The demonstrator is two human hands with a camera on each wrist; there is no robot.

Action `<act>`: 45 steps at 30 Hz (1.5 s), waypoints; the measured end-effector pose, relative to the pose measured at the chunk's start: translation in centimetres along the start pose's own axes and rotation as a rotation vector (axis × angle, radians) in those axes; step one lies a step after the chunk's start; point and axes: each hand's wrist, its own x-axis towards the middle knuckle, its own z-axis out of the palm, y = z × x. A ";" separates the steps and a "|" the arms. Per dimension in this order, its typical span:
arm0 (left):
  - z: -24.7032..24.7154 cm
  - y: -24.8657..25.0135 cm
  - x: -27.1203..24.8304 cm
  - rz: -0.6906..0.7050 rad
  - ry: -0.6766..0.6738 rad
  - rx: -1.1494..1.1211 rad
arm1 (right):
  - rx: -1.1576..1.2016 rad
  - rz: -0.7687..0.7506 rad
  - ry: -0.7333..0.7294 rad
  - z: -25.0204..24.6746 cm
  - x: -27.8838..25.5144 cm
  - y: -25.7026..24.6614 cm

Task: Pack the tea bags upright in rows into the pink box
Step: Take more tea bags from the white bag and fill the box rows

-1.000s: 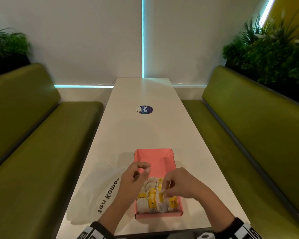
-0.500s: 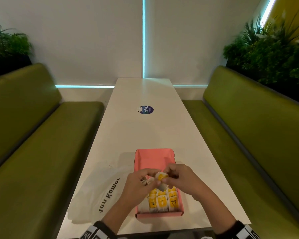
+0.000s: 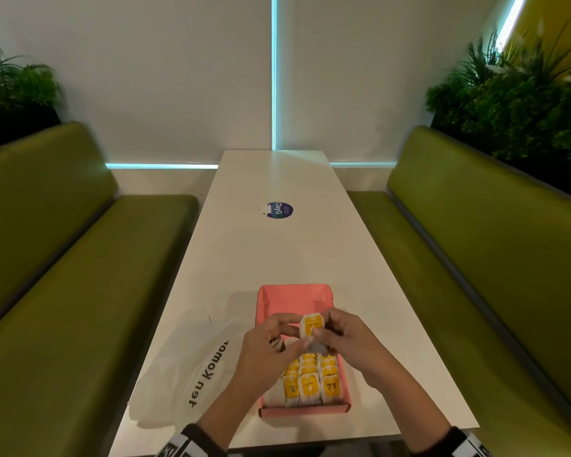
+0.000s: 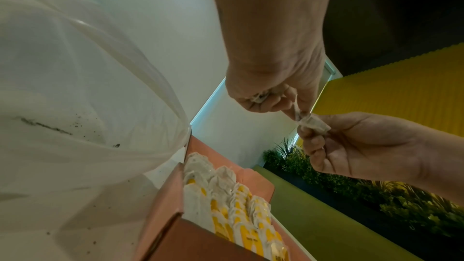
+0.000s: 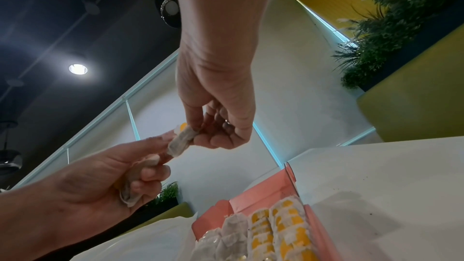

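The right hand (image 3: 350, 338) pinched one tea bag (image 3: 312, 326) between thumb and fingers, holding it in the air above the middle of the pink box (image 3: 294, 298). The left hand (image 3: 271, 344) met it from the other side, its fingertips on the same bag, while its lower fingers stayed curled around at least one more bag tucked in the palm, as the right wrist view showed. Neither hand was free.

By my reading, the step in hand was passing or straightening a single bag before setting it down. The next move would call for turning it yellow tag up and lowering it on edge into the gap behind the last standing bags, with care not to tip its neighbours.

The held bag was a small white paper pouch with a yellow label facing the head camera, its body soft and slightly crumpled. In the box, three rows of like bags stood upright, filling the near half; the far half showed bare pink floor. The box sat open on the white surface (image 3: 277, 252), near its front edge, with a white plastic carrier bag (image 3: 192, 374) lying just beside it on the left
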 end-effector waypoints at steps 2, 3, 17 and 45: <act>0.1 0.0 0.1 -0.017 0.024 0.000 | -0.014 0.010 0.011 0.0 0.0 -0.1; 0.2 0.0 0.2 -0.023 0.033 0.002 | -0.014 0.015 0.012 0.0 0.0 -0.2; 1.0 0.3 -0.2 -0.200 0.026 -0.198 | 0.155 -0.085 0.283 1.3 0.2 0.1; 1.6 1.4 0.8 -0.181 0.060 -0.216 | 0.376 -0.267 0.454 2.9 0.9 0.3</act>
